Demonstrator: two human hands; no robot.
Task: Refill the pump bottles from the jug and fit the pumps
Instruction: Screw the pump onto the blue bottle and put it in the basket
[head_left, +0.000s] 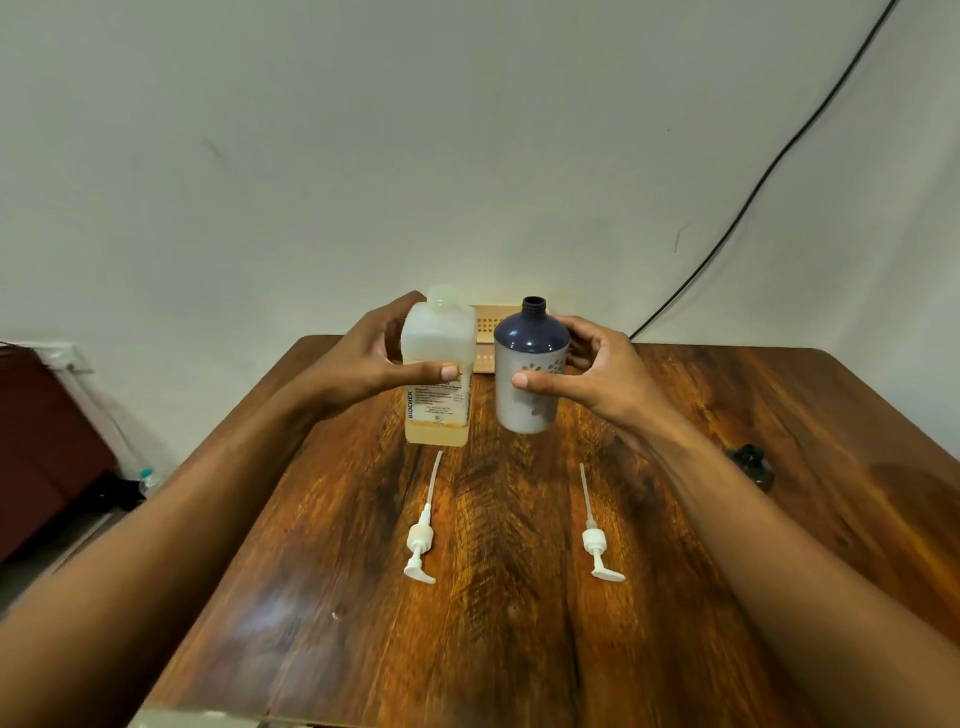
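Filling step, seemingly just starting: left hand's (374, 358) fingers wrap the translucent bottle (439, 415), right hand's (597, 369) wrap the open-necked blue-and-grey bottle (524, 405), both at the table's (519, 649) far middle, pump (420, 545) and second pump (595, 543) loose toward its near edge; next, a steady pour.

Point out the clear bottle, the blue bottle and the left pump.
clear bottle (438, 332): head view, on its empty upper body.
blue bottle (525, 405): head view, on its grey lower body.
left pump (418, 540): head view, on its collar.
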